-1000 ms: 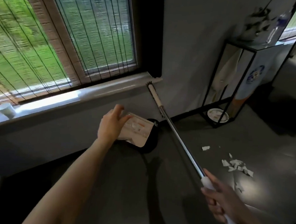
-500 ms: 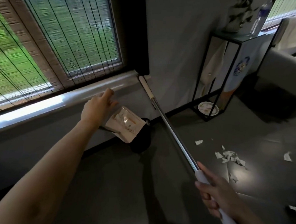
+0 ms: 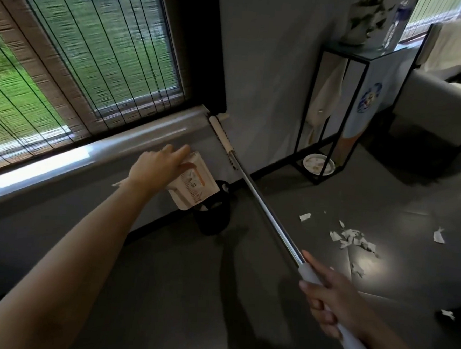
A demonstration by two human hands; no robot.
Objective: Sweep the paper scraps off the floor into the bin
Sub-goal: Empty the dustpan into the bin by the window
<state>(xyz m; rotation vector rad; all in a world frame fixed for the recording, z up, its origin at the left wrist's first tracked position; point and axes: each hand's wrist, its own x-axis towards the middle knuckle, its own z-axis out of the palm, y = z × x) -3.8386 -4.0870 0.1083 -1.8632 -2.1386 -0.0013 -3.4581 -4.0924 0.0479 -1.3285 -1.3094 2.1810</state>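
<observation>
White paper scraps (image 3: 352, 237) lie in a loose cluster on the dark floor at right, with single pieces (image 3: 438, 237) further out. A small black bin (image 3: 213, 219) stands against the wall under the window. A white dustpan (image 3: 193, 183) with a printed label leans on the wall above the bin. My left hand (image 3: 157, 167) reaches to the dustpan's top edge and touches it with nearly straight fingers. My right hand (image 3: 330, 296) grips the white sleeve of a long metal broom pole (image 3: 263, 200), whose far end rests at the sill corner. The broom head is out of view.
A shiny window sill (image 3: 90, 152) runs along the left wall under slatted blinds. A black metal stand (image 3: 363, 55) with a vase on top stands at the back right, a plate (image 3: 319, 165) at its base. A grey sofa (image 3: 430, 105) fills the far right.
My left hand has moved forward from mid-air to the dustpan's top edge. The view has shifted closer to the wall. My right hand keeps its grip on the pole.
</observation>
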